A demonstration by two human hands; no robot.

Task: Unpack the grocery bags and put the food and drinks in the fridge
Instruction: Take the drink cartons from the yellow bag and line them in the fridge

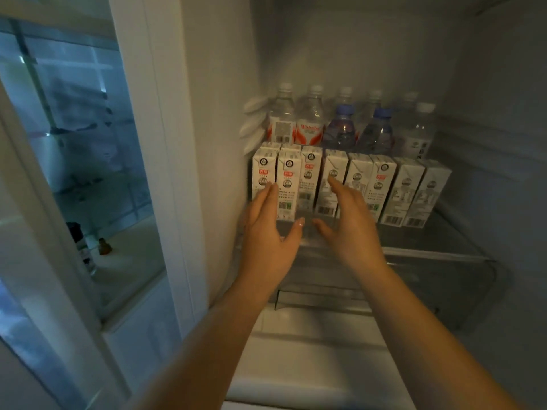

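Observation:
A row of several white milk cartons (pixel 384 187) stands on the glass fridge shelf (pixel 438 241). Behind them are several water bottles (pixel 310 119), two with blue caps (pixel 343 110). My left hand (pixel 269 232) is held open in front of the left cartons, fingers straight and close to a carton face. My right hand (pixel 349 223) is open too, fingers spread in front of the middle cartons. Neither hand holds anything. Whether the fingertips touch the cartons I cannot tell.
The fridge's left inner wall (pixel 219 113) is close to my left hand. A clear drawer (pixel 444 291) sits under the shelf. To the left, a glass-fronted door (pixel 74 143) shows shelves and a dark bottle (pixel 80 244).

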